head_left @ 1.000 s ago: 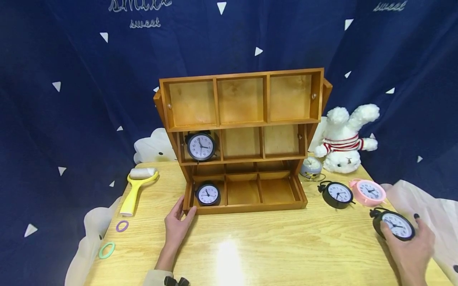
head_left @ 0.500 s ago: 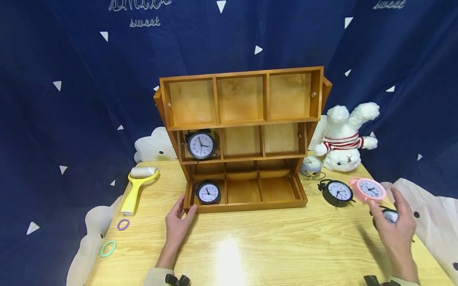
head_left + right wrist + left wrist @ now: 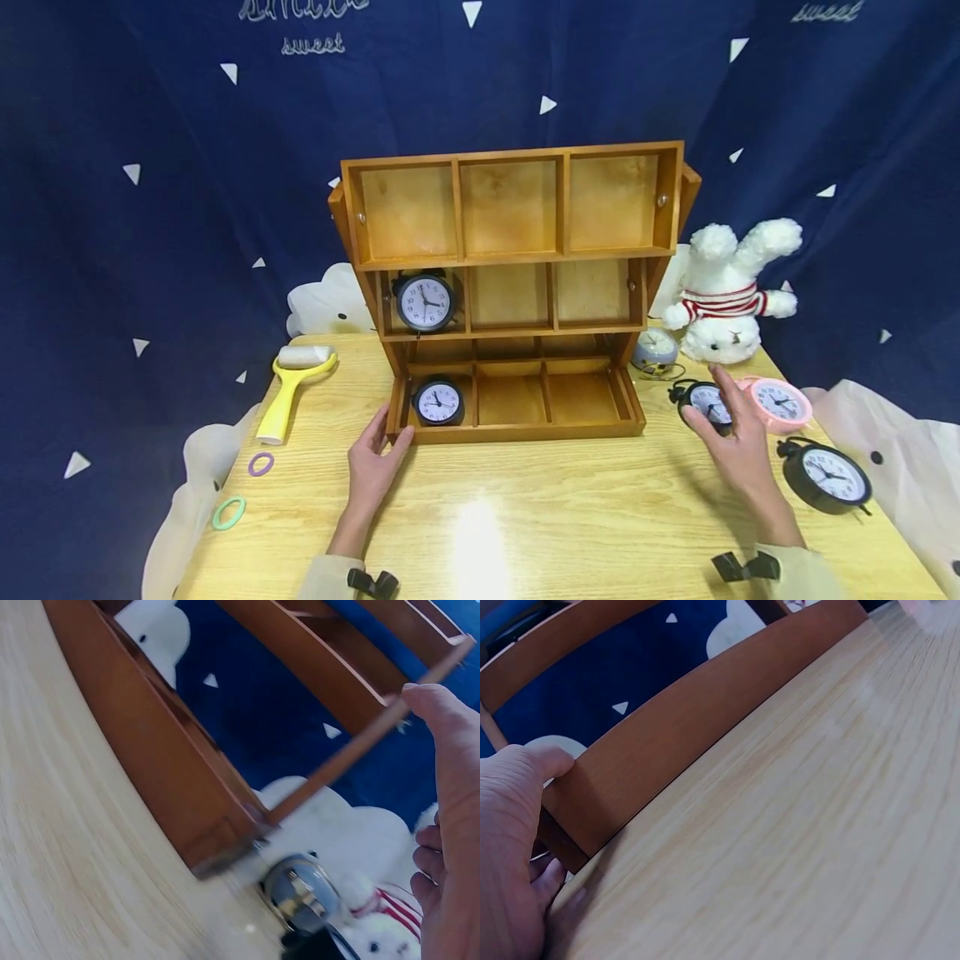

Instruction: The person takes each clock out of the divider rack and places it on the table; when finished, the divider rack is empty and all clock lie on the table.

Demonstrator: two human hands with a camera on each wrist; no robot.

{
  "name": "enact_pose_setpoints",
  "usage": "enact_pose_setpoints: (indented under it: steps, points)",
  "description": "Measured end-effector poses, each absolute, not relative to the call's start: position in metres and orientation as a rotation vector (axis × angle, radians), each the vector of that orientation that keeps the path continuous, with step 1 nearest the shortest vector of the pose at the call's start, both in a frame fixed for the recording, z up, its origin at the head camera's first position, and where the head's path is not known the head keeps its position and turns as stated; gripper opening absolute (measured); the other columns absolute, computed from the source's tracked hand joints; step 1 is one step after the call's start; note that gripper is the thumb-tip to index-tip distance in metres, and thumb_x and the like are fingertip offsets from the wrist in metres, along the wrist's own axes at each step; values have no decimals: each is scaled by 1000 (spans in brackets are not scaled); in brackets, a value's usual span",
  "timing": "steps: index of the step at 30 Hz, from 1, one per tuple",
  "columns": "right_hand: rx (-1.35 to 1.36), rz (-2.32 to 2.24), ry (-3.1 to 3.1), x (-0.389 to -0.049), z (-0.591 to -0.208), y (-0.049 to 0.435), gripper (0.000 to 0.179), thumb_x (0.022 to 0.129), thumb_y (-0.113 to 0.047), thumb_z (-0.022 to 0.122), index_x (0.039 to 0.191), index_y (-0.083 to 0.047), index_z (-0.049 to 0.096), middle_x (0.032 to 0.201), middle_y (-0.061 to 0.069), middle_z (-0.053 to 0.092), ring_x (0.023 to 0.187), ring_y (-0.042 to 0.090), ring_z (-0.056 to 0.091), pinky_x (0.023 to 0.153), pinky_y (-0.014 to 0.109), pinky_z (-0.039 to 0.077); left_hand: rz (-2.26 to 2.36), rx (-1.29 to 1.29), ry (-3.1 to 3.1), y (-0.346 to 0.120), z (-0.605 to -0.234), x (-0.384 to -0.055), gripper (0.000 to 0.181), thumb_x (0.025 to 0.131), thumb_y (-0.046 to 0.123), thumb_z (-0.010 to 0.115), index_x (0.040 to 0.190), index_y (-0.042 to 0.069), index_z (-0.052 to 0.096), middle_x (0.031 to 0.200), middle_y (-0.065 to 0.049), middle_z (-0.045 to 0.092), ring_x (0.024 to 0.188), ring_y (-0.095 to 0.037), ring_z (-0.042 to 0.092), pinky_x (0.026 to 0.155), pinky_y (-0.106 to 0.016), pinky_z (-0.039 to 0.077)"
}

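Observation:
A three-tier brown wooden shelf (image 3: 510, 433) with compartments stands on the table. My left hand (image 3: 375, 458) holds its bottom tier at the front left corner, thumb in front and fingers round the side. In the left wrist view the thumb (image 3: 551, 759) lies at the top edge of the board (image 3: 652, 742). My right hand (image 3: 738, 450) is in the air with fingers spread and nothing in it. It partly covers a black alarm clock (image 3: 697, 396) on the right. A pink alarm clock (image 3: 780, 404) and a larger black alarm clock (image 3: 828, 475) stand beside it.
Black clocks sit in the left compartments of the middle tier (image 3: 424, 302) and bottom tier (image 3: 438, 402). A grey-blue clock (image 3: 655, 348) and a white plush rabbit (image 3: 723, 304) are right of the shelf. A yellow lint roller (image 3: 283, 400) and two rings lie at left.
My right hand has left the larger black clock at far right and moved left, past the pink clock, to the smaller black one. My left hand keeps its place on the shelf corner.

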State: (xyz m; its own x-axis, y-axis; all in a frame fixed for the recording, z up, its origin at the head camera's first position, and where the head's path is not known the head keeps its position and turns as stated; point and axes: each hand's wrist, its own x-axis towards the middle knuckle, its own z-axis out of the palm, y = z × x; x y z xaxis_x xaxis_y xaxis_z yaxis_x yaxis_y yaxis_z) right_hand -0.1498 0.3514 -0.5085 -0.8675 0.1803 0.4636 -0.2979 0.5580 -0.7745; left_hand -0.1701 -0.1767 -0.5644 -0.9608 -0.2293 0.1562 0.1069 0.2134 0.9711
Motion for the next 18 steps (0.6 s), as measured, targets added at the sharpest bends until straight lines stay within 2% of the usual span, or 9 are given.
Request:
enact_pose_setpoints:
  steps: [2, 5, 7, 9, 11, 14, 18]
  points:
    - [109, 1266, -2354, -154, -511, 344, 78, 93, -8, 77, 162, -15, 41, 162, 17, 44, 142, 1, 39, 111, 3, 28, -1809, 113, -2237, -175, -556, -167, 65, 94, 12, 80, 149, -5, 52, 150, -26, 52, 142, -38, 50, 115, -47, 43]
    - [117, 1302, -2434, -160, -517, 333, 81, 95, -15, 76, 165, -19, 35, 166, 15, 38, 149, 19, 37, 113, 5, 26, -1797, 106, -2248, -175, -551, -164, 65, 94, 11, 80, 149, -7, 51, 150, -27, 52, 141, -40, 50, 114, -48, 43]
    - [127, 1345, -2474, -165, -523, 326, 84, 96, -18, 76, 166, -22, 30, 168, 13, 33, 151, 34, 34, 118, 11, 26, -1799, 114, -2240, -176, -557, -166, 65, 94, 13, 80, 149, -5, 52, 150, -26, 52, 142, -38, 50, 115, -48, 43]
    - [142, 1386, -2506, -170, -530, 320, 87, 96, -21, 77, 167, -23, 27, 170, 14, 30, 151, 44, 32, 124, 23, 27, -1799, 119, -2228, -177, -565, -168, 65, 94, 14, 80, 150, -2, 52, 151, -24, 52, 142, -37, 50, 115, -47, 43]
    - [152, 1398, -2536, -175, -537, 314, 90, 95, -24, 78, 168, -23, 25, 170, 15, 29, 150, 48, 32, 126, 38, 30, -1797, 124, -2221, -179, -574, -172, 65, 94, 17, 81, 151, 0, 53, 152, -22, 53, 142, -35, 50, 115, -46, 43]
    - [150, 1400, -2580, -181, -548, 306, 95, 93, -28, 81, 168, -18, 22, 170, 18, 27, 150, 49, 32, 123, 58, 31, -1787, 110, -2215, -181, -583, -176, 65, 94, 21, 82, 151, 4, 54, 152, -19, 54, 142, -33, 51, 115, -44, 44]
    - [110, 1429, -2628, -186, -562, 299, 102, 91, -32, 83, 168, -11, 19, 169, 23, 26, 151, 49, 29, 120, 65, 30, -1770, 85, -2204, -183, -584, -177, 65, 93, 21, 82, 150, 3, 55, 150, -20, 55, 140, -35, 52, 113, -45, 44]
